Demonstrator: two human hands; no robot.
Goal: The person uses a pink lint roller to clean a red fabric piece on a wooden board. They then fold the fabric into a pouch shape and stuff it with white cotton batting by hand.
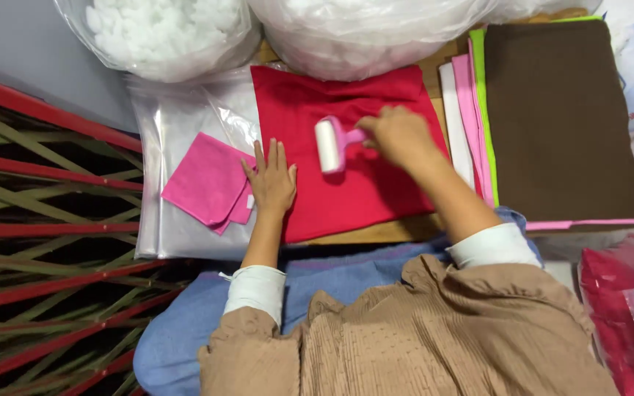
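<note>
We see the right hand [399,136] gripping a lint roller [329,144] on the red cloth [354,191], the left hand [271,182] pressed flat at its edge, and clear bags [159,44] of white stuffing [148,26] beyond.

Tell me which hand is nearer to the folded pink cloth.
Left. The left hand lies flat right beside the folded pink cloth; the right hand holds the lint roller farther away.
</note>
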